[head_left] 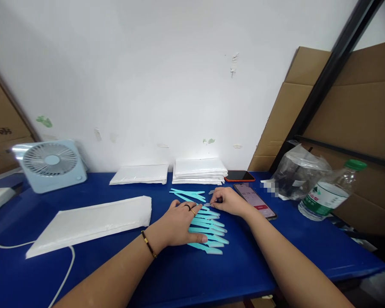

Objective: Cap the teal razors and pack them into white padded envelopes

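Several turquoise eyebrow razors (214,231) lie side by side in a row on the blue table, with translucent covers at their right ends. My left hand (179,222) rests across their handles, fingers spread, hiding the left part of the row. At the row's far end, my right hand (229,201) pinches a small translucent blade cover (207,205) between thumb and fingers. Just beyond my left fingertips, a few more turquoise razors (192,195) lie crossed over each other. Another small clear cover (211,192) is beside my right fingers.
A white padded packet (96,222) lies left; stacked white packets (199,169) and a flatter pile (139,173) sit by the wall. Two phones (256,201) (240,176), a plastic bag (298,171) and a water bottle (327,194) stand right. A fan (53,164) is left.
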The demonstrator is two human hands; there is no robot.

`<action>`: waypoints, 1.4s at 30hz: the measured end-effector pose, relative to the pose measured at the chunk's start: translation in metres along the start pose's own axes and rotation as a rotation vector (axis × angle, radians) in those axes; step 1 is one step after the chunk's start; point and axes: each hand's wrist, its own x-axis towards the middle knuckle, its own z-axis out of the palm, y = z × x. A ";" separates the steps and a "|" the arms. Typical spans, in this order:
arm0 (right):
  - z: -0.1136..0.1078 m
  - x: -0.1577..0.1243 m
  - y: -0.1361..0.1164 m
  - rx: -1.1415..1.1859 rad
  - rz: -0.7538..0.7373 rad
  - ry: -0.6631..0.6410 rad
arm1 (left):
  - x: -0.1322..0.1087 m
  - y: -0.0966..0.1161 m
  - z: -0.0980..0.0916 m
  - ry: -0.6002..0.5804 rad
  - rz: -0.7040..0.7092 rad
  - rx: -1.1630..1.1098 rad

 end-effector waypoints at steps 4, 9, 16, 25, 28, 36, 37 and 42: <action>-0.008 -0.004 0.004 -0.018 0.028 -0.018 | 0.000 -0.002 0.003 0.013 -0.004 0.014; -0.017 -0.010 0.002 0.019 0.045 -0.100 | 0.002 -0.007 0.003 0.006 0.015 0.035; -0.003 -0.005 -0.004 0.039 0.038 -0.036 | 0.003 -0.003 0.001 -0.003 0.037 0.012; -0.004 -0.006 0.001 0.023 0.067 -0.036 | 0.002 -0.006 0.001 -0.007 0.049 -0.049; -0.003 -0.006 0.002 0.015 0.083 -0.032 | 0.002 -0.008 0.002 -0.028 0.032 -0.064; -0.005 -0.004 -0.001 0.128 0.052 -0.040 | 0.003 -0.004 0.000 -0.070 0.067 -0.115; -0.009 -0.005 0.004 0.115 0.061 0.005 | 0.003 -0.005 0.000 -0.050 0.055 -0.104; -0.028 -0.010 0.038 -0.054 0.140 0.166 | 0.007 -0.019 0.004 0.050 -0.034 0.007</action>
